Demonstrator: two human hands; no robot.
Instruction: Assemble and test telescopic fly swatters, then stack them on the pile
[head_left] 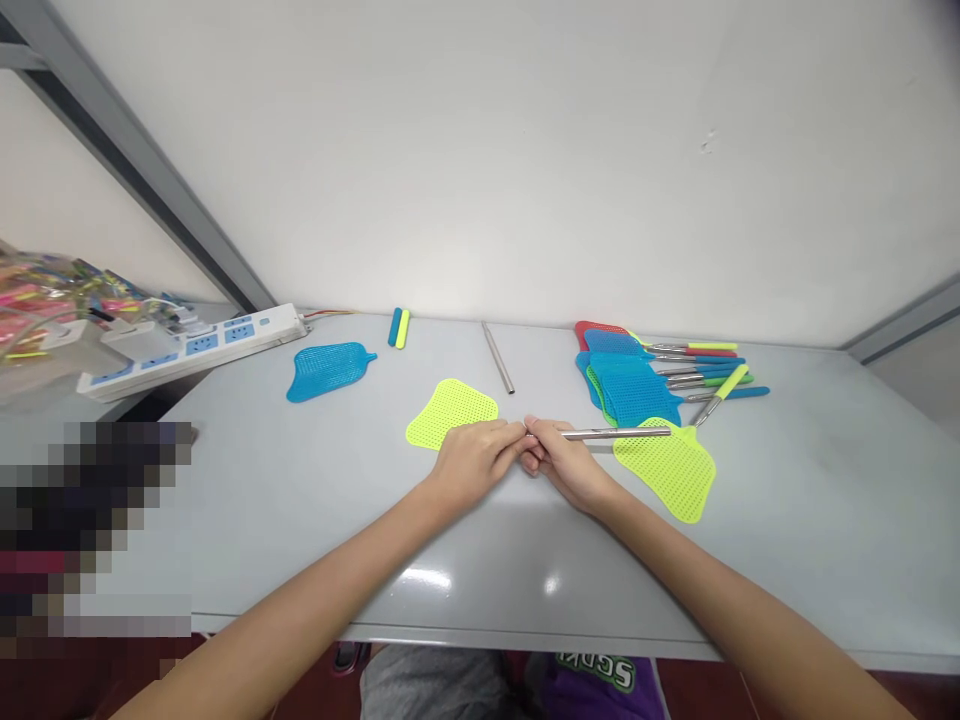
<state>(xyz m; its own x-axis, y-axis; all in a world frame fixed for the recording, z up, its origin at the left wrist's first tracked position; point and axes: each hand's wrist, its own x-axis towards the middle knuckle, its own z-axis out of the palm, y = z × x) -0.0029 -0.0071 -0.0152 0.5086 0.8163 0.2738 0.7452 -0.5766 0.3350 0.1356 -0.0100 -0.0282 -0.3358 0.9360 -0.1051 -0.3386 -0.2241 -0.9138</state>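
My left hand (480, 453) is closed on a yellow fly swatter head (453, 408), its mesh sticking out to the left beyond my knuckles. My right hand (566, 462) wraps round a metal rod (622, 433) that points right. Both hands meet over the table, where the rod's end and the neck of the swatter head come together; my fingers hide the joint. Beneath the rod's right end lies a finished-looking yellow fly swatter (667, 470). Behind my hands rests a loose metal rod (498, 357).
A blue swatter head (330, 370) lies at left, near two short grips, blue (394, 327) and yellow (403, 329). Several assembled swatters (637, 385) are piled at right. A power strip (195, 350) with plugged-in chargers borders the table's left; a wall stands behind.
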